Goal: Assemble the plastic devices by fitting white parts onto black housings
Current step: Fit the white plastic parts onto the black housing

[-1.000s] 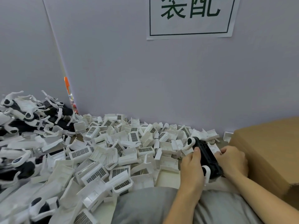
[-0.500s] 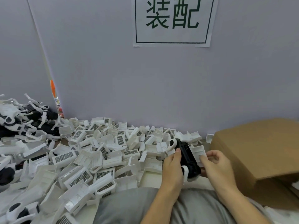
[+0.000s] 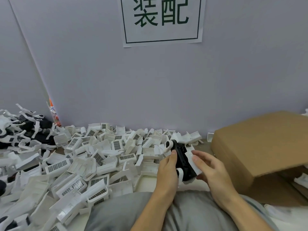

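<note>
My left hand point(image 3: 168, 170) grips a black housing point(image 3: 182, 160) with white rounded ends, held tilted just above the table's near edge. My right hand point(image 3: 210, 169) holds a white part point(image 3: 191, 160) against the housing's right side, fingers stretched over it and thumb underneath. A big heap of loose white parts point(image 3: 93, 157) with dark grilles covers the table to the left of my hands. Farther left lies a pile of assembled black-and-white devices point(image 3: 25, 130).
A brown cardboard box point(image 3: 266, 147) stands at the right, its flap hanging over the open side. A grey wall with a paper sign point(image 3: 162, 20) closes off the back. Grey cloth point(image 3: 166, 212) lies under my forearms. An orange item point(image 3: 53, 110) leans in the wall corner.
The camera has turned to the right and tilted up slightly. My right hand has moved from behind the housing to its right side, bringing a white part against it. My left hand keeps its grip.
</note>
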The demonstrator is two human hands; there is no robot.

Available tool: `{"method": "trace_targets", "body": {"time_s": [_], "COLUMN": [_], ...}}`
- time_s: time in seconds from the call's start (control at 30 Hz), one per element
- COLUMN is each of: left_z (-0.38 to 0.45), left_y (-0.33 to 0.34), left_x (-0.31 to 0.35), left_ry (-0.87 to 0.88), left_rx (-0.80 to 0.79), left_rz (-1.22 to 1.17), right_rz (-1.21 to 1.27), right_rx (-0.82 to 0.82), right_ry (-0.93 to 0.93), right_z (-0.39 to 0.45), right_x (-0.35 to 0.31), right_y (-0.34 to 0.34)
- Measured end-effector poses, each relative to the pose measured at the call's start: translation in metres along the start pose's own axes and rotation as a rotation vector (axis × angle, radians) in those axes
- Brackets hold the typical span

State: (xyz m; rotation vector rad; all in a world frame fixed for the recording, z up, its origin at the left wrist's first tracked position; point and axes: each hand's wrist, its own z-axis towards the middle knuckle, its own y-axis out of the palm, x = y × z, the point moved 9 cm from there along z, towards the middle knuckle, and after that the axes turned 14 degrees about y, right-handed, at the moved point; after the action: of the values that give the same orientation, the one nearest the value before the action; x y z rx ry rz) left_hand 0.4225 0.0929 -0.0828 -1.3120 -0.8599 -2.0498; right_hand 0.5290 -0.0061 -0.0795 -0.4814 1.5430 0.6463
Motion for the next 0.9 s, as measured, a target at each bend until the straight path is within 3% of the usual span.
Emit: {"method": "trace_targets", "body": {"time_s": [0.17,0.47,0.77,0.9], "left_z": [-0.001,0.000,0.000,-0.001], "left_y": [0.001,-0.005,-0.005,-0.002], "left_x": [0.002,-0.002,-0.004,-0.001], "left_ry": [0.011,-0.037,-0.058,-0.047], "left_rx": [-0.001,0.073,0.077,0.037], "left_rz": [0.039,0.019,-0.009,0.009], "right_rz": [-0.130,-0.034,-0.005,-0.121], "right_rx": [-0.008,0.129,-0.030,-0.052], "right_ry": [-0.064,-0.135,-0.043,-0.088], "right_z": [-0.002,-0.001,-0.001,-0.005], "right_x": [-0.005,-0.012,-0.005,-0.010], "right_y": [0.004,-0.015,-0.002,0.003]}}
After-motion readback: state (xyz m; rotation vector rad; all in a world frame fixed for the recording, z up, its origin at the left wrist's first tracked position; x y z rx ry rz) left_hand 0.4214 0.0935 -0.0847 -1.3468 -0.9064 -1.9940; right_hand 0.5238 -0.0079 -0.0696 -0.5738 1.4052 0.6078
